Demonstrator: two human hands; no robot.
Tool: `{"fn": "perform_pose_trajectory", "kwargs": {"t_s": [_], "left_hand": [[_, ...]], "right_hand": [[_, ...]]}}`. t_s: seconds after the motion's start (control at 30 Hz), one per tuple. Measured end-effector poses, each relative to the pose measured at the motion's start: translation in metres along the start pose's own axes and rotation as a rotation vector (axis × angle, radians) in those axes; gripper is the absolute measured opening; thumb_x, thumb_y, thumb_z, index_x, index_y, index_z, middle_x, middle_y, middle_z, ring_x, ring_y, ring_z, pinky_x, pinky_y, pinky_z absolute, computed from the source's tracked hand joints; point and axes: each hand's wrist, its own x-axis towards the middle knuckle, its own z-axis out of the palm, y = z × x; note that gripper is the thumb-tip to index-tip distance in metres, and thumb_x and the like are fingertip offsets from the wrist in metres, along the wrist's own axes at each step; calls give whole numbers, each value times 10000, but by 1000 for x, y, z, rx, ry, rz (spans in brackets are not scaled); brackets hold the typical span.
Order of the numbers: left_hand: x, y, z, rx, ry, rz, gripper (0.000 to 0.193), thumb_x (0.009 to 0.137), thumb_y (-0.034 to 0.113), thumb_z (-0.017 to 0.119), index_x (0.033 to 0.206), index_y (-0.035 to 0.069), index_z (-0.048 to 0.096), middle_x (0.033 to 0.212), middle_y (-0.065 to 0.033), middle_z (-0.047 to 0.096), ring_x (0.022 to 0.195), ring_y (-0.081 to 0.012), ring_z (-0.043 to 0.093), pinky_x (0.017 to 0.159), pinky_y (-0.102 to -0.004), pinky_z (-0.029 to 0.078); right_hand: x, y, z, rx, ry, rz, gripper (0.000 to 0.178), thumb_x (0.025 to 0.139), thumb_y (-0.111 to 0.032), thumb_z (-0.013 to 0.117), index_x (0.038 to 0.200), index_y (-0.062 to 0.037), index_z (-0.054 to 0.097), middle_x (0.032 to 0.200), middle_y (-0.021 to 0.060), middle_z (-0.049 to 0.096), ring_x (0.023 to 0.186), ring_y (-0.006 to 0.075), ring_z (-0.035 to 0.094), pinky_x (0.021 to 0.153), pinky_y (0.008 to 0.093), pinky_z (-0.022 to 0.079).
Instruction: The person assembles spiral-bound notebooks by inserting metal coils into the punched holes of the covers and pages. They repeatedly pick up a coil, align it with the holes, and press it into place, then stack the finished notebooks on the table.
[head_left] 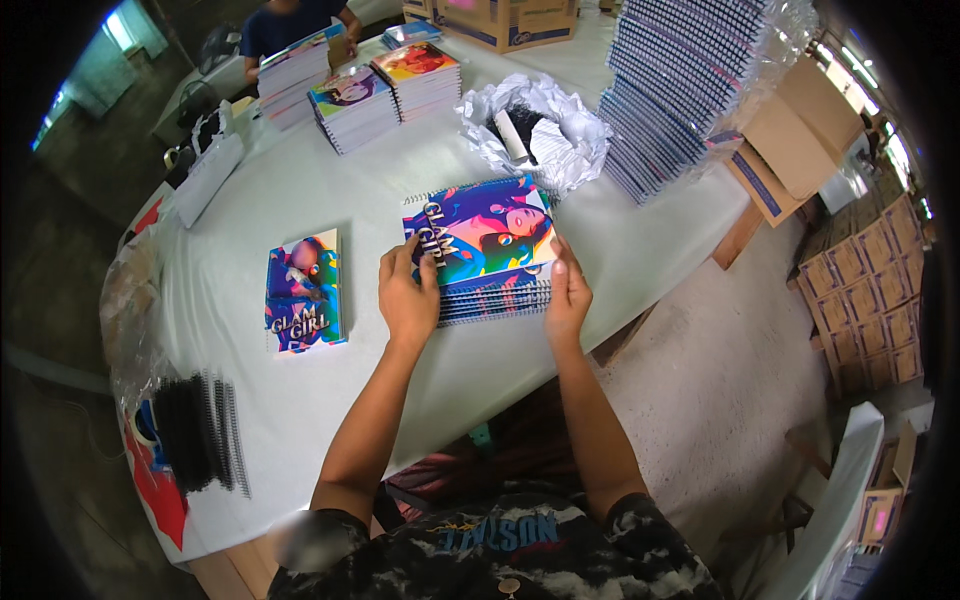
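Note:
A stack of spiral notebooks (495, 300) lies in front of me on the white-covered table, its coils showing along the near side. The top spiral notebook (480, 230) has a colourful illustrated cover and sits turned sideways, set a little back from those beneath. My left hand (408, 297) grips its left end, fingers bent over the cover's edge. At the opposite end, my right hand (567, 290) holds the right edge with the thumb near the cover. Left of the stack, a smaller pile of notebooks or covers (305, 295) shows a similar illustration.
Black spiral binding coils (195, 435) lie at the table's left. Crumpled white paper (480, 115) surrounds dark material behind the notebooks. A tall spiral-notebook stack (670, 90) rises at the far right, near an open carton (800, 140). Page stacks (355, 110) stand before another person (290, 25).

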Motion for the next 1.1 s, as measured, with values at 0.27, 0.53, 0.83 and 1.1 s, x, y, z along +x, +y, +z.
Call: {"fn": "perform_pose_trajectory", "kwargs": {"t_s": [0.27,0.53,0.83,1.1], "left_hand": [[-13,-12,19,-185,336,177,132,872,153,602,869,26,638,960,-94,635,862,-176,584,640,-274,466],[-15,-10,20,-193,416,-44,188,860,149,633,746,31,539,737,-32,523,641,-95,466,571,-230,393],[-38,-1,32,-436,468,-387,254,933,191,531,739,54,441,686,34,411,640,-42,348,570,-201,321],[-48,-5,35,-468,465,-408,247,952,225,494,790,38,481,717,19,440,667,-63,368,604,-218,343]], "right_hand": [[-10,4,3,-153,176,-151,315,728,-92,718,985,-26,547,1093,129,498,1050,263,468,865,352,402],[-2,3,-1,-94,94,-158,361,689,-72,745,985,-40,541,1011,96,476,946,258,506,828,357,421],[1,4,4,18,20,37,363,946,-135,401,1234,76,466,1264,192,502,1154,247,485,982,349,362],[-1,-8,10,71,51,103,365,971,-177,383,1219,73,480,1206,159,541,1082,210,526,939,317,395]]}}
